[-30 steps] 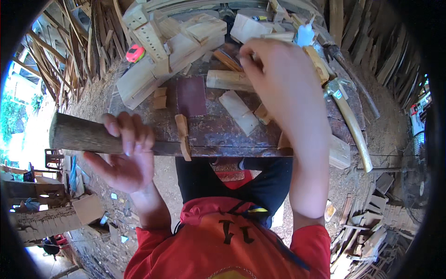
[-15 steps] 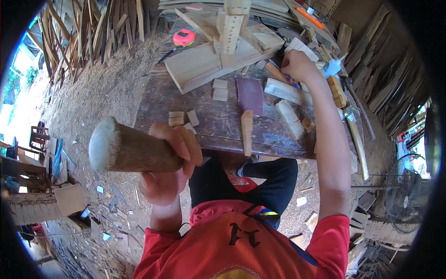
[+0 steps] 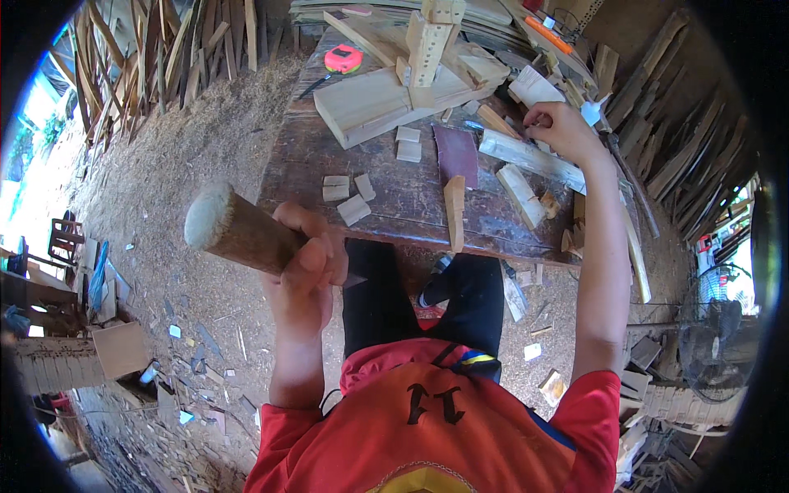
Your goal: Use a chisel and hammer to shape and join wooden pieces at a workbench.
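Note:
My left hand (image 3: 308, 267) is wrapped round a thick wooden-handled tool (image 3: 242, 230) with a pale, frayed butt end. A pointed grey metal tip pokes out on the other side of the fist. My right hand (image 3: 563, 131) hovers over the bench's back right corner, its fingers bent and slightly apart with nothing visible between them. Below its fingertips lie a brown wooden strip (image 3: 497, 122) and a long pale wooden block (image 3: 530, 160). A white block (image 3: 536, 86) is just behind that hand.
The worn workbench (image 3: 288, 177) carries a wooden assembly with an upright post (image 3: 427, 57), a pink tape measure (image 3: 343, 58), purple sandpaper (image 3: 456, 154), a shaped wooden piece (image 3: 454, 214) and several small blocks. A fan (image 3: 715, 333) stands right; timber (image 3: 148, 57) leans far left.
My right hand has lifted slightly and drawn back from the pieces at the back right. My left hand has turned the tool, so its metal tip now shows. The view has shifted a little.

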Available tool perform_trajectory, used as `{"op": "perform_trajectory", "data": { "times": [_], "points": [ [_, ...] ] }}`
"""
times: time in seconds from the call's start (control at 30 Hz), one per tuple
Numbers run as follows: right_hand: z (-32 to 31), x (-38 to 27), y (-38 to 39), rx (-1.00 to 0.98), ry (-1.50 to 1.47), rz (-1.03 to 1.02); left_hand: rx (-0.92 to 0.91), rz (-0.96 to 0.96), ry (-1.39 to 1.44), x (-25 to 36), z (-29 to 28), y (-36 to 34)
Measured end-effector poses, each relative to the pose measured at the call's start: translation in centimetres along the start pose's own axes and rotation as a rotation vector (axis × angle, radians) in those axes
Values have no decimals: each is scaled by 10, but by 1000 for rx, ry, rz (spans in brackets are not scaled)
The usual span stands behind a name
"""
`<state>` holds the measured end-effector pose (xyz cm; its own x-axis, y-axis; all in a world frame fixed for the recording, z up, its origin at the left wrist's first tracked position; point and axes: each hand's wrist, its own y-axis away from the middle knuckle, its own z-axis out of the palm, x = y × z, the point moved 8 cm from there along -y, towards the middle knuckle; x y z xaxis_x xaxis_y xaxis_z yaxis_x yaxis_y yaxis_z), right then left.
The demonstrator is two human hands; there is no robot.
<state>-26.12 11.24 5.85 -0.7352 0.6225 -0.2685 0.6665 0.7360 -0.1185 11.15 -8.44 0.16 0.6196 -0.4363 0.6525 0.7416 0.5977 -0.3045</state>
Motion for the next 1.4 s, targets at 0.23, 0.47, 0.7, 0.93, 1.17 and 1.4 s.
{"op": "perform_trajectory", "data": {
  "times": [0.23,0.47,0.7,0.93,1.17,1.4],
  "points": [
    [25,14,-18,-306,-70,61,129,12,-81,17,-8,31],
    [29,39,-33,-528,50,18,317,117,-147,38,-13,72],
    [43,69,-50,-512,37,1,307,54,-347,31,-1,87],
    [40,99,-32,-599,-70,170,222,171,-350,18,13,63],
    [41,106,-17,-533,-178,-35,133,113,-379,-22,1,44],
    [32,89,-7,-542,-201,143,216,13,-360,-20,1,42]
  ]
}}
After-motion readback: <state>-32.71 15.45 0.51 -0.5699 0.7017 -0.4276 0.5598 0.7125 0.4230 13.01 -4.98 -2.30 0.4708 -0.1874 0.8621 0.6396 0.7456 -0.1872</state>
